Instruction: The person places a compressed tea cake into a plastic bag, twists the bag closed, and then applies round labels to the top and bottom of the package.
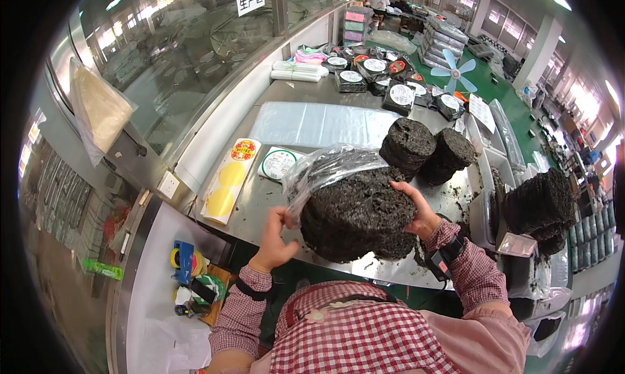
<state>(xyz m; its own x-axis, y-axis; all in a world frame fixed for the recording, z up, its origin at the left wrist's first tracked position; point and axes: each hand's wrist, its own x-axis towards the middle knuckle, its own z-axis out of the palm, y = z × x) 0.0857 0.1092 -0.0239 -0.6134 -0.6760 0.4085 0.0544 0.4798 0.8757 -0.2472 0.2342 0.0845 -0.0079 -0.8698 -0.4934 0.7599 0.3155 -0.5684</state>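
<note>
A thick stack of round, black dried seaweed cakes [358,208] is held tilted above the near edge of the metal table. My right hand [418,210] grips its right side, thumb on top. A clear plastic bag [329,162] covers the stack's far left part, and my left hand [275,240] pinches the bag's edge between thumb and fingers. Just beyond stand two more dark seaweed stacks, a left one [409,144] and a right one [448,156]. Under the held stack, part of another dark piece [396,245] shows; whether it is separate I cannot tell.
Flat clear bags [325,123] lie across the table, near a sticker sheet [231,182] and a white label with a green ring [278,164]. Labelled black packages [398,96] and a blue-bladed fan [454,71] are farther back. More seaweed [541,200] stands at right; a blue tape dispenser [185,262] at lower left.
</note>
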